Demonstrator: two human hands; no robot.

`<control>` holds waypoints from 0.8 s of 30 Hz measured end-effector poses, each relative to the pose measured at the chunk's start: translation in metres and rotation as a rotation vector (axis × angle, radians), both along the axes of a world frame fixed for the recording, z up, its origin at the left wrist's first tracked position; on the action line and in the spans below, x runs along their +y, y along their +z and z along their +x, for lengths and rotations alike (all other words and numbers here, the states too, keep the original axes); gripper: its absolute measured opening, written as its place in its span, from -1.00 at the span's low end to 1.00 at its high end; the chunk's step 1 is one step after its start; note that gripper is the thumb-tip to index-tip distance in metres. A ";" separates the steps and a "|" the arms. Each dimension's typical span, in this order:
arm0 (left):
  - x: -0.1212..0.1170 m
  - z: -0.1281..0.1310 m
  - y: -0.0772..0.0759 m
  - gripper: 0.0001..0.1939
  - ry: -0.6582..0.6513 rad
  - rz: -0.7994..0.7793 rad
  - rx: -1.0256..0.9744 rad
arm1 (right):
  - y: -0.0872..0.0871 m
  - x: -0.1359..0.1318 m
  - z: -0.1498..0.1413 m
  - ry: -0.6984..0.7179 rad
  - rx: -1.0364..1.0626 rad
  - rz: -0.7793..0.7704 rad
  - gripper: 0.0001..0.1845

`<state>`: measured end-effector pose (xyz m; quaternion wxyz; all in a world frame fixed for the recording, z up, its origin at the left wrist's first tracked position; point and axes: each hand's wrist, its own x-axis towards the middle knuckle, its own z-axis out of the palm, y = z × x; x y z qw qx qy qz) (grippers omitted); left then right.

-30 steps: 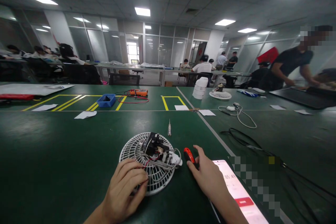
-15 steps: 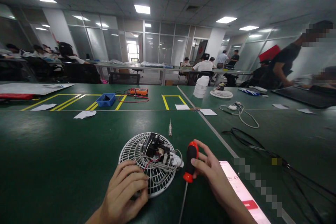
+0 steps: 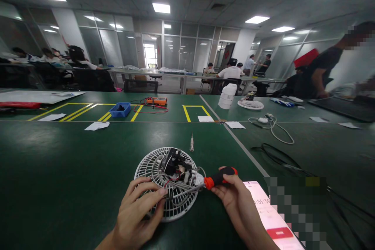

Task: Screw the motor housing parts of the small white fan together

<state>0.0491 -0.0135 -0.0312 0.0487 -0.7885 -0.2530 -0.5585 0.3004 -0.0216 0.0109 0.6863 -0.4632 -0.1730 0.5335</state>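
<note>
A white round fan grille [image 3: 140,168] lies on the green table, with a black motor assembly [image 3: 172,162], grey cable and thin red wire on top. My left hand [image 3: 142,207] is at its near left side, fingers curled over the rim and thumb below; what lies between the fingertips is partly hidden. My right hand [image 3: 234,191] grips a red and black screwdriver [image 3: 219,177]. Its shaft points left across the grille, with the tip close to my left fingertips. Whether the tip touches anything, I cannot tell.
Beyond the grille lies a small clear-handled screwdriver [image 3: 191,143]. A lit phone [image 3: 272,215] is beside my right forearm. Farther off are a blue tray [image 3: 120,113], an orange multimeter [image 3: 156,101], a white cylinder stack [image 3: 227,96] and another fan grille [image 3: 250,104]. Black cables [image 3: 281,164] lie right.
My right hand has turned the screwdriver from pointing down toward me to pointing left over the grille. My left hand stays at the rim. The view has shifted slightly.
</note>
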 end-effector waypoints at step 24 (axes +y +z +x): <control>-0.001 0.002 0.004 -0.63 0.027 -0.011 -0.038 | -0.002 -0.003 -0.004 -0.018 0.006 0.011 -0.59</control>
